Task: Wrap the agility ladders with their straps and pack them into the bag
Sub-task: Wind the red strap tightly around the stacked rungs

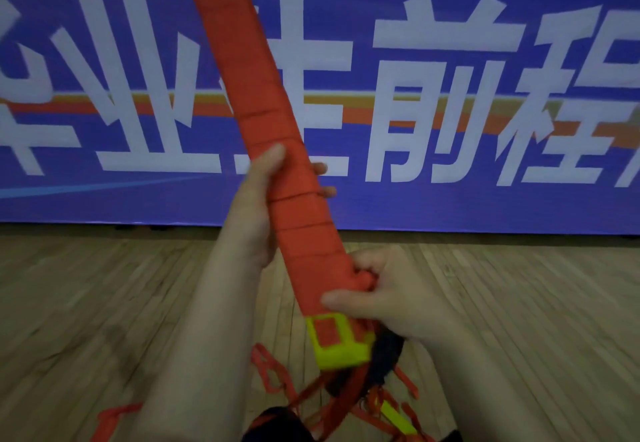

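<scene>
A long bundle of agility-ladder rungs (pixel 249 95), bound in red strap turns, slants from the top centre down to the lower middle. Its lower end shows a yellow rung tip (pixel 341 344). My left hand (pixel 256 206) grips the bundle around its middle, thumb on the near side and fingertips showing past the far edge. My right hand (pixel 391 299) pinches the red strap end (pixel 363 279) at the bundle's lower part. Loose red straps (pixel 273 372) and another yellow piece (pixel 398 417) hang or lie below on the floor. No bag is clearly visible.
A big blue banner (pixel 450 61) with white characters stands upright across the back. Wooden floorboards (pixel 104 303) run beneath me. A dark fabric thing (pixel 388 355) sits under my right hand, partly hidden.
</scene>
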Demonstrator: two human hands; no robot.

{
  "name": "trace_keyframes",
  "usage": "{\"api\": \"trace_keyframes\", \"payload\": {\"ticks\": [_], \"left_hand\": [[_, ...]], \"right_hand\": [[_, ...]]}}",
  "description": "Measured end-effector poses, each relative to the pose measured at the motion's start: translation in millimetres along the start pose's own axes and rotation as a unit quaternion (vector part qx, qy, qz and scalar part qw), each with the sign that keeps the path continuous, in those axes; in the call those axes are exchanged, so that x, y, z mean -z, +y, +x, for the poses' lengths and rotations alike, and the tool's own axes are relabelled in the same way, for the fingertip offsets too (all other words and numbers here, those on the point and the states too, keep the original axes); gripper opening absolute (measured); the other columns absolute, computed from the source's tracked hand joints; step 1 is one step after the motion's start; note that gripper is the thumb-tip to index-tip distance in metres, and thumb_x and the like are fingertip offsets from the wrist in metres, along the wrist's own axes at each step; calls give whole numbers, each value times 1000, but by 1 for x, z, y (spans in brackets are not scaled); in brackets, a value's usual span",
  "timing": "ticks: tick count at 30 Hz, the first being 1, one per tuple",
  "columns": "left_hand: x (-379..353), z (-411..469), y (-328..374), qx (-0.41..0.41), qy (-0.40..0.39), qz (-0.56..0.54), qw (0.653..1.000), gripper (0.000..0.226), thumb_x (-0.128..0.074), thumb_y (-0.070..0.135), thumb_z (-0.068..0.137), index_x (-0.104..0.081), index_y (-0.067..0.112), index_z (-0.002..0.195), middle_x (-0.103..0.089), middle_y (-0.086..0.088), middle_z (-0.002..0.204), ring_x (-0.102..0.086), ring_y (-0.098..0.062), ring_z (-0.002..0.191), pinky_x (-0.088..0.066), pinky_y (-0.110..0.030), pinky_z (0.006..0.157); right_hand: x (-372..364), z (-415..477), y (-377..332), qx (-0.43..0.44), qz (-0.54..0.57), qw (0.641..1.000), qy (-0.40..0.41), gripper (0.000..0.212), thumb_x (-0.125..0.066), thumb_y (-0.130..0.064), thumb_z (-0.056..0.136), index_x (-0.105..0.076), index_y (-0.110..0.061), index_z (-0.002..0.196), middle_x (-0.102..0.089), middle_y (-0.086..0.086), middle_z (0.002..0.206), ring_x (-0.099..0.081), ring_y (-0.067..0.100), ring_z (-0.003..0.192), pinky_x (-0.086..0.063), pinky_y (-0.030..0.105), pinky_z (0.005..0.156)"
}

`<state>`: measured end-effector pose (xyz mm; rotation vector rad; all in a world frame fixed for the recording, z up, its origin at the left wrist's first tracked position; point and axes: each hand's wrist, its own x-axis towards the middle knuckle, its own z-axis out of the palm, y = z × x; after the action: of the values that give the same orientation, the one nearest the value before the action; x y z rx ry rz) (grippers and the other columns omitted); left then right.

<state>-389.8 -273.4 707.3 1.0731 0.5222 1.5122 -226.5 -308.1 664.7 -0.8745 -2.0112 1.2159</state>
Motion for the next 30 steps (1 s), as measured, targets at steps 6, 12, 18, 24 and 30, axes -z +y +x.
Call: {"api": "trace_keyframes", "payload": {"ticks": [6, 12, 18, 24, 30], "left_hand": [[4, -2, -28, 2, 140, 12, 990, 24, -72, 16, 71, -55, 17, 88, -58, 3, 60, -55, -12, 46, -47, -22, 44], [16, -2, -22, 25, -86, -210, 974, 53, -82, 21, 56, -54, 14, 101, -56, 2, 69, -53, -9, 51, -48, -22, 49], [3, -3, -17, 17, -238, -361, 902, 49, -67, 18, 77, -41, 10, 117, -55, -5, 82, -58, -18, 63, -44, -28, 61], [-3, -4, -2, -7, 91, 67, 994, 44, -76, 42, 62, -59, 16, 93, -67, -7, 81, -67, -21, 69, -56, -34, 63], [-6, -3, -9, 12, 160, 38, 986, 7, -59, 12, 84, -58, 12, 78, -62, -4, 52, -58, -13, 43, -49, -21, 43]], "right_hand": [[5, 1, 4, 41, -242, 967, 74, 52, -70, -68, 59, -56, -20, 72, -52, -8, 55, -47, 6, 50, -36, 23, 50], [20, 2, 20, 55, 21, 998, 5, 42, -81, -55, 60, -58, -26, 82, -47, -5, 54, -48, 20, 52, -37, 28, 54], [5, 9, 22, 12, 191, 970, -151, 61, -78, -54, 66, -69, -1, 93, -72, -9, 81, -66, 3, 71, -50, 17, 66], [10, 2, 5, 8, -48, 997, 61, 42, -81, -60, 52, -71, -25, 74, -70, -7, 66, -65, 2, 60, -52, 24, 57], [17, -1, 9, 55, -52, 997, 30, 27, -73, -56, 62, -62, -33, 70, -47, -11, 49, -41, 5, 47, -32, 19, 49]]}}
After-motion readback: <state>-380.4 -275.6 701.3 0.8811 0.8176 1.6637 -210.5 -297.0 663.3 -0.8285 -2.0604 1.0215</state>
